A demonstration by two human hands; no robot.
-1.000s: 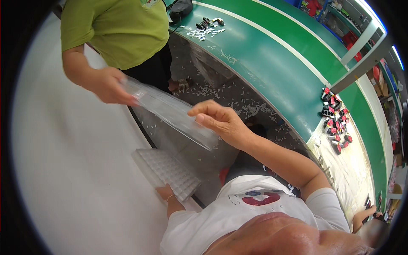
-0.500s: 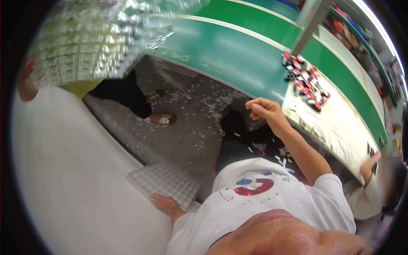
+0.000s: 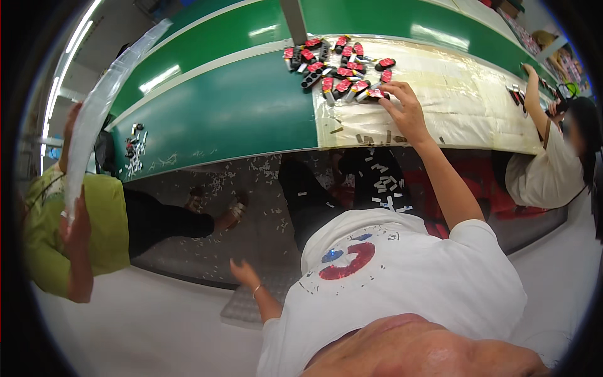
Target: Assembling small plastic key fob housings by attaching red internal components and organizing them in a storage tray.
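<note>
My right hand (image 3: 409,116) reaches over the pale sheet to the near right edge of a pile of small black pieces with red labels and silvery-white ends (image 3: 344,72). Its thumb and fingers are apart, on either side of the end of one piece (image 3: 375,93); a firm grip on it does not show. Low on the left, my left hand (image 3: 245,275) is raised with its fingers spread and nothing in it. Below that hand, a clear plastic tray with rows of pockets (image 3: 241,308) lies partly hidden behind my forearm.
A co-worker in a yellow-green top (image 3: 103,217) holds a clear plastic tray (image 3: 103,100) upright at the left. Another person (image 3: 546,169) sits at the right end of the green table (image 3: 232,113). White scraps (image 3: 235,169) litter the floor. A metal post (image 3: 293,22) rises behind the pile.
The view has swung toward the table. My right hand has come to the pile, and my left hand has lifted off the tray. The co-worker's tray now appears edge-on.
</note>
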